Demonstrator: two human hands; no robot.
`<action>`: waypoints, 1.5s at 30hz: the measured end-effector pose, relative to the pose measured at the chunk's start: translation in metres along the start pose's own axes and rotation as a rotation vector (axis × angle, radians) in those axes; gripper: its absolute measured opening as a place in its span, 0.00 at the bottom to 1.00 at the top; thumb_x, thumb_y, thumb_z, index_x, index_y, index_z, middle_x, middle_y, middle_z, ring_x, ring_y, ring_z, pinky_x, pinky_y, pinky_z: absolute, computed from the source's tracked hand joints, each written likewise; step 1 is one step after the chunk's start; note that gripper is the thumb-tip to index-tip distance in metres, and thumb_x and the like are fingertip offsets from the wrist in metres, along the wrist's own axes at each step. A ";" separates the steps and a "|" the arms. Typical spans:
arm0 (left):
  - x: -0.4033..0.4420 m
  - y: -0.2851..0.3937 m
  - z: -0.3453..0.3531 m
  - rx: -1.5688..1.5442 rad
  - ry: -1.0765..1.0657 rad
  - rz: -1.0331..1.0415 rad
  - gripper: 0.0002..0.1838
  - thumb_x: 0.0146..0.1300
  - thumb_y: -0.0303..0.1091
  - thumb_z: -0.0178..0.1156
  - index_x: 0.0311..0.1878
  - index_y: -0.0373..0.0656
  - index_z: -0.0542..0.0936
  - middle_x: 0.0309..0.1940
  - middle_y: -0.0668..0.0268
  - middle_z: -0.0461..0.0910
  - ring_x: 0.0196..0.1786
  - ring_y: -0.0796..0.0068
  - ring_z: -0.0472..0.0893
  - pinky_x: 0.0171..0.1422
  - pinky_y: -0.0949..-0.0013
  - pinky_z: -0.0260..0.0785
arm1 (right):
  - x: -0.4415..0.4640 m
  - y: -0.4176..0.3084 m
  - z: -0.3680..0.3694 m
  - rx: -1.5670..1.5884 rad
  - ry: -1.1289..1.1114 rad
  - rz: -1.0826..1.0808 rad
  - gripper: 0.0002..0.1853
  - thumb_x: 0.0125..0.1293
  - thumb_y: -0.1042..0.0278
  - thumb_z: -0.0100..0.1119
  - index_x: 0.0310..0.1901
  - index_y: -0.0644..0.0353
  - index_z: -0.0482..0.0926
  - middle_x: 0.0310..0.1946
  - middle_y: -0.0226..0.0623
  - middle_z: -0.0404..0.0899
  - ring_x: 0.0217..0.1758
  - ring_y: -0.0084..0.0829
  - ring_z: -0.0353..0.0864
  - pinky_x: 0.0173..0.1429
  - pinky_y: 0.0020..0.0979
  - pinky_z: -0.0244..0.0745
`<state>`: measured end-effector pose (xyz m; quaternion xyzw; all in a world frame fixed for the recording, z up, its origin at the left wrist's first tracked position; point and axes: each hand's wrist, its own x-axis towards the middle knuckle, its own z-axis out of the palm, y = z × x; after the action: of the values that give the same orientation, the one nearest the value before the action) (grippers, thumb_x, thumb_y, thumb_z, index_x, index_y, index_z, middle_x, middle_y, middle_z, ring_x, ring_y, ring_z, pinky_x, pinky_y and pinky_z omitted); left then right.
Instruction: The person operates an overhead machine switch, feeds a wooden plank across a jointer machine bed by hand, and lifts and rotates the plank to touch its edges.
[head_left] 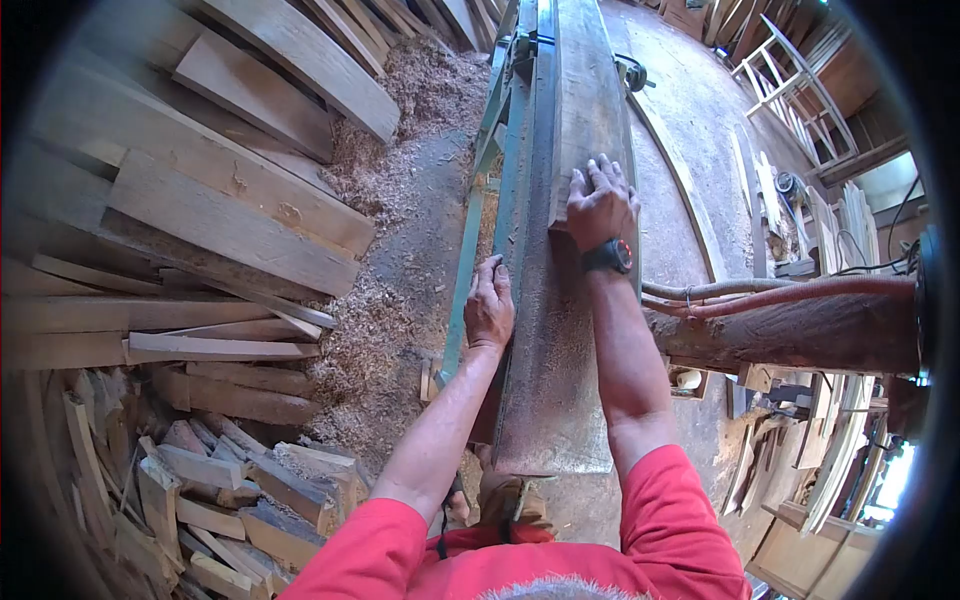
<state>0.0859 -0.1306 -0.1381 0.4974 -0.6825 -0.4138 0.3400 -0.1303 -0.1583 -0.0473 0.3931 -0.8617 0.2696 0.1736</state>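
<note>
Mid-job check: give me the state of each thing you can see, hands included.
Right hand: fingers spread, on top of the board
Left hand: at the machine's left side, grip unclear
Board: lying lengthwise along the machine
Machine: dusty; running or stopped, cannot tell
Watch: strapped on right wrist
Shavings: scattered over the floor
Planks: loosely piled
Offcuts: jumbled heap

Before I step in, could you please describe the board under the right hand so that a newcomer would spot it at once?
Find the long metal machine bed running up the middle of the view. The board lies lengthwise on its far part, with the right hand on its near end. Unlike the loose boards piled on the left, it is up on the machine.
</note>
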 end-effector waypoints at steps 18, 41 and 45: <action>0.003 0.007 0.000 0.048 -0.021 -0.130 0.17 0.87 0.43 0.49 0.67 0.49 0.81 0.53 0.47 0.89 0.54 0.40 0.88 0.55 0.47 0.80 | 0.086 0.093 0.046 0.331 -0.318 0.537 0.48 0.58 0.37 0.82 0.66 0.76 0.81 0.56 0.60 0.89 0.55 0.52 0.91 0.66 0.40 0.81; 0.003 -0.001 0.004 0.042 0.009 -0.095 0.19 0.87 0.46 0.47 0.68 0.51 0.81 0.50 0.45 0.89 0.52 0.42 0.89 0.54 0.48 0.80 | 0.099 0.055 0.081 0.906 -0.499 0.732 0.44 0.67 0.33 0.76 0.56 0.79 0.86 0.53 0.52 0.90 0.53 0.38 0.89 0.61 0.39 0.81; 0.011 -0.011 0.010 0.026 0.043 -0.067 0.21 0.87 0.48 0.48 0.66 0.48 0.82 0.51 0.46 0.89 0.54 0.42 0.89 0.57 0.48 0.80 | 0.091 0.037 0.025 1.062 -0.469 0.773 0.42 0.71 0.36 0.72 0.57 0.80 0.86 0.50 0.52 0.90 0.52 0.39 0.88 0.60 0.39 0.81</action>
<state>0.0789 -0.1406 -0.1515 0.5333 -0.6633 -0.4051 0.3341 -0.2184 -0.2070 -0.0327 0.1377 -0.7060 0.6050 -0.3413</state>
